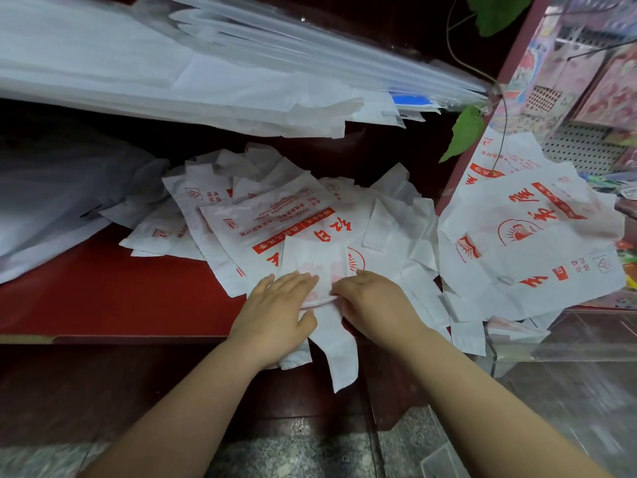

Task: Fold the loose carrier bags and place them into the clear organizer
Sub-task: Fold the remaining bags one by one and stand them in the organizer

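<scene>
A red counter [103, 288] fills the lower left, with a glass counter [568, 357] beside it on the right. Above the red counter, a clear organizer [310, 46] stretches across the top, its slanted dividers packed with flat white bags. Under it, on the red counter, lies a spread pile of loose carrier bags [269, 215], white with red print, and a second heap of bags [531, 243] spills over the glass counter on the right. At the near edge of the pile lies the bag being folded [313, 260], partly doubled over, with one white strip hanging past the counter's front edge. The left hand [275, 305] rests flat on it, fingers straight and pressing down. The right hand [372, 301] touches its folded edge, fingers curled and pinching the crease. A green leaf [463, 132] hangs near the organizer's right end.
</scene>
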{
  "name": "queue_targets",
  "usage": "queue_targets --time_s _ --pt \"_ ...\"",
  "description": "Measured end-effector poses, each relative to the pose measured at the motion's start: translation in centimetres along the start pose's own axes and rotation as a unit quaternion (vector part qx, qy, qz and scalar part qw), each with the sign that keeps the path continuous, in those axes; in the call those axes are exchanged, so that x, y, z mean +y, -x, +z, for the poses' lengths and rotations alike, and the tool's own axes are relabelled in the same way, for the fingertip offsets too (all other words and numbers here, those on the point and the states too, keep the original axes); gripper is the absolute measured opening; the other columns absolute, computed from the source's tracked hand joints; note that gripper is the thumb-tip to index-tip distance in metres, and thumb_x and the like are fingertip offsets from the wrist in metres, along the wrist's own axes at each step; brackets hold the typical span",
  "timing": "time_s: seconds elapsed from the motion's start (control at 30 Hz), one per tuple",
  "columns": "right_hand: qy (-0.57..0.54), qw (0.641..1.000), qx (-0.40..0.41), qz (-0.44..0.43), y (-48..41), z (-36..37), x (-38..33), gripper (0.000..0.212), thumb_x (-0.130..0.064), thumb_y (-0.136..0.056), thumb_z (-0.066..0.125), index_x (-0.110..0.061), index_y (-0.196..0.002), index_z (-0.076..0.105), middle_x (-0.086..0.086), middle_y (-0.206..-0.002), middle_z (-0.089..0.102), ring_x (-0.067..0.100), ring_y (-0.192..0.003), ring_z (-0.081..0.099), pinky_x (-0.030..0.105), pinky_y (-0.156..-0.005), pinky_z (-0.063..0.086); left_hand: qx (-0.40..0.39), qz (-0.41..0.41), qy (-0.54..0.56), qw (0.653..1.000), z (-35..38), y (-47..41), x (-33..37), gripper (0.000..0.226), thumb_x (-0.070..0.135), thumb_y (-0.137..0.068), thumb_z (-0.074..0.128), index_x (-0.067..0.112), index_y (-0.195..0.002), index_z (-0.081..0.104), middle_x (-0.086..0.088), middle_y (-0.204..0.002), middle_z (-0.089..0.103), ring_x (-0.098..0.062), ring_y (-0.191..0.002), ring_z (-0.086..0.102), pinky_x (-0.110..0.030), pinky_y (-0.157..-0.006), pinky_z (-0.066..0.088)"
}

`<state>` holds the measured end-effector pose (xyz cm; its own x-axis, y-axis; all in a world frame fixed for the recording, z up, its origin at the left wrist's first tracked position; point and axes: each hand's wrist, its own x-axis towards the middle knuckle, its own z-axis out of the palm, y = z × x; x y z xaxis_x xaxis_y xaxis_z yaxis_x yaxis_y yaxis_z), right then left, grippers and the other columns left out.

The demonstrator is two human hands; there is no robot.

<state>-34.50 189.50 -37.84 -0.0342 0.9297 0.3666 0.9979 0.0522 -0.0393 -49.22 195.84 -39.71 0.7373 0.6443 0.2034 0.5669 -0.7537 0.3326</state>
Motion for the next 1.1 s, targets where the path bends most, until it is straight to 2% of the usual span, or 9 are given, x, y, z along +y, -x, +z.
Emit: queue_targets --time_s 0.13,0.23,0.33,0.4,0.53,0.67,0.8,0.93,1.1 --pt "-0.095 0.992 0.071 0.035 1.0 -0.7 0.1 0.027 -0.015 -0.066 0.046 -0.011 -0.071 0.072 -0.001 -0.067 0.071 0.02 -0.061 0.066 0.02 -0.078 0.047 0.122 0.044 0.054 0.99 -0.2 0.6 -0.5 0.053 0.033 -0.07 0.032 0.02 -0.106 0.068 0.005 -0.111 0.066 -0.01 -0.116 0.048 -0.02 -0.105 0.011" --pt "-0.168 0.983 0.068 0.036 2.6 -1.3 0.4 0.028 -0.018 -0.071 0.051 -0.007 -0.085 0.072 0.003 -0.085 0.073 0.014 -0.081 0.065 0.026 -0.098 0.038 0.172 0.05 0.082 0.98 -0.8 1.3 -1.0 0.037 0.03 -0.069 0.044 0.017 -0.086 0.074 0.007 -0.093 0.071 -0.008 -0.109 0.044 -0.022 -0.099 0.018" --pt "-0.182 0.983 0.011 0.036 4.2 -1.6 0.2 0.044 -0.032 -0.074 0.046 -0.007 -0.104 0.068 0.003 -0.107 0.069 0.007 -0.109 0.047 0.024 -0.108 0.023 0.149 -0.029 0.163 0.975 -1.6 2.6 -1.0 0.038 0.035 -0.071 0.05 0.02 -0.097 0.073 0.009 -0.106 0.065 -0.001 -0.114 0.045 -0.012 -0.102 0.012" --pt "-0.203 0.977 -0.021 0.068 4.6 -1.5 0.0 0.041 -0.033 -0.08 0.053 -0.007 -0.108 0.065 0.006 -0.106 0.068 0.011 -0.108 0.042 0.015 -0.105 0.02 0.12 -0.068 0.194 0.971 -1.3 3.1 -1.2 0.037 0.04 -0.075 0.055 0.019 -0.099 0.072 0.001 -0.107 0.068 -0.014 -0.118 0.048 -0.018 -0.099 0.025" --pt "-0.257 0.949 0.055 0.173 3.7 -0.5 -0.7 0.027 -0.026 -0.082 0.059 -0.024 -0.058 0.046 -0.009 -0.054 0.045 0.012 -0.054 0.042 0.02 -0.06 0.031 0.121 -0.138 0.262 0.947 -1.1 2.6 -1.0 0.028 0.036 -0.084 0.062 0.01 -0.079 0.069 -0.003 -0.073 0.066 -0.024 -0.075 0.06 -0.036 -0.068 0.044" --pt "-0.312 0.891 0.083 0.318 2.2 0.5 -1.0 0.032 -0.024 -0.084 0.055 -0.03 -0.054 0.044 -0.008 -0.055 0.051 0.027 -0.071 0.064 0.042 -0.077 0.048 0.183 -0.209 0.239 0.93 -1.0 1.3 -0.1 0.043 0.026 -0.085 0.062 0.013 -0.055 0.034 0.004 -0.048 0.032 -0.016 -0.05 0.03 -0.03 -0.052 0.023" --pt "-0.224 0.906 0.061 0.354 0.9 0.7 -1.4 0.03 -0.021 -0.09 0.047 -0.023 -0.061 0.043 -0.004 -0.067 0.058 0.024 -0.074 0.056 0.033 -0.088 0.034 0.208 -0.25 0.246 0.913 -0.8 0.6 0.3 0.01 0.028 -0.086 0.061 0.021 -0.087 0.055 0.006 -0.063 0.05 -0.024 -0.075 0.054 -0.03 -0.068 0.04" --pt "-0.137 0.923 0.055 0.356 0.4 0.9 -1.7 0.014 -0.021 -0.091 0.042 -0.018 -0.079 0.05 0.004 -0.086 0.068 0.025 -0.085 0.059 0.029 -0.08 0.027 0.168 -0.241 0.147 0.945 -1.2 0.1 0.7 0.061 0.026 -0.089 0.057 0.02 -0.141 0.026 -0.001 -0.098 0.061 -0.026 -0.097 0.058 -0.034 -0.095 0.035" --pt "-0.063 0.943 0.031 0.327 0.2 1.2 -1.8 0.023 -0.022 -0.093 0.04 -0.015 -0.113 0.048 0.004 -0.097 0.067 0.025 -0.097 0.058 0.03 -0.081 0.026 0.176 -0.109 -0.043 0.977 -0.5 -0.3 0.1 0.058 0.003 -0.078 0.067 0.016 -0.131 0.048 -0.009 -0.125 0.053 -0.029 -0.119 0.048 -0.031 -0.102 0.021"
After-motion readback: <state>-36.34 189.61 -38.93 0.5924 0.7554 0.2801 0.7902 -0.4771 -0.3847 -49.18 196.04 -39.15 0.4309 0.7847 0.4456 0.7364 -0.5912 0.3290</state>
